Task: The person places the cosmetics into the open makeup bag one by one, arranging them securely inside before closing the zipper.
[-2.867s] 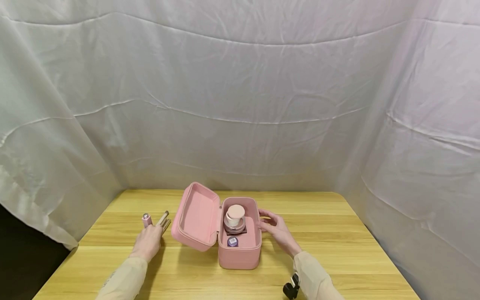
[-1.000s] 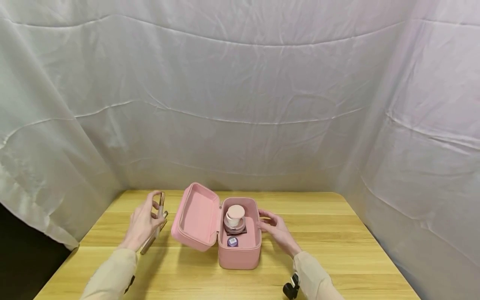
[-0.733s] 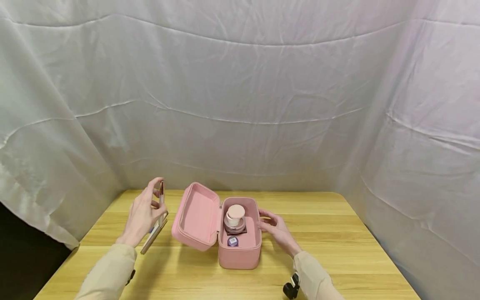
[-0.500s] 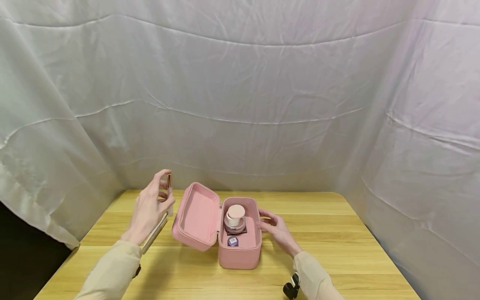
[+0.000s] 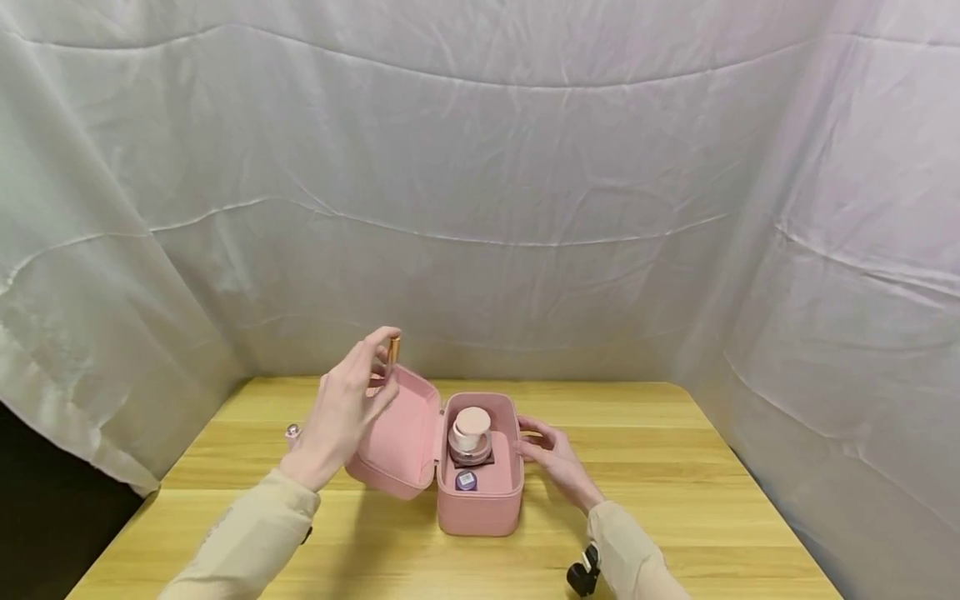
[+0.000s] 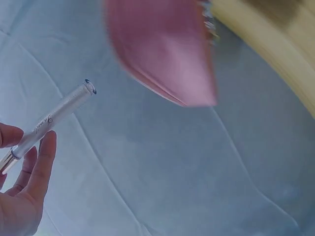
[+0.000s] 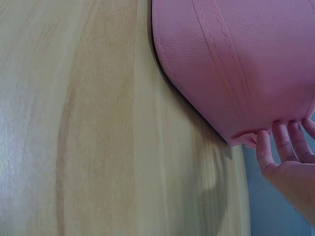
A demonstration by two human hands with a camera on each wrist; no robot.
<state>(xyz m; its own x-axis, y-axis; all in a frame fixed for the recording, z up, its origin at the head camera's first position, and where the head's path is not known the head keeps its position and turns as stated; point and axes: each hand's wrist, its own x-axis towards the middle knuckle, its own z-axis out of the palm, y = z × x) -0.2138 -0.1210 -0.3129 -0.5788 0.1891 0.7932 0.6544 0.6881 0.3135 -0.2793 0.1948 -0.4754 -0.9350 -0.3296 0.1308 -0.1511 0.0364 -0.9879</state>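
Note:
My left hand (image 5: 341,408) pinches a slim lip gloss tube (image 6: 54,115), clear-bodied with dark lettering and a shiny gold cap. In the head view it is raised in front of the open lid (image 5: 401,433) of a pink cosmetic case (image 5: 480,517). My right hand (image 5: 555,458) touches the case's right side wall, its fingertips (image 7: 280,130) against the pink leather-like surface. Inside the case, a white jar with a pale pink lid (image 5: 472,422) sits on a round clear container (image 5: 470,457). A small purple jar (image 5: 466,481) stands toward the front.
A pink tube with a silvery top (image 5: 293,432) shows partly behind my left wrist. The wooden table (image 5: 637,533) ends before a grey-white cloth backdrop (image 5: 525,292). A black device (image 5: 583,575) is strapped by my right sleeve.
My left hand has picked up the lip gloss tube from the left of the table, lifted it and carried it right, over the lid. My right hand and the case stay put.

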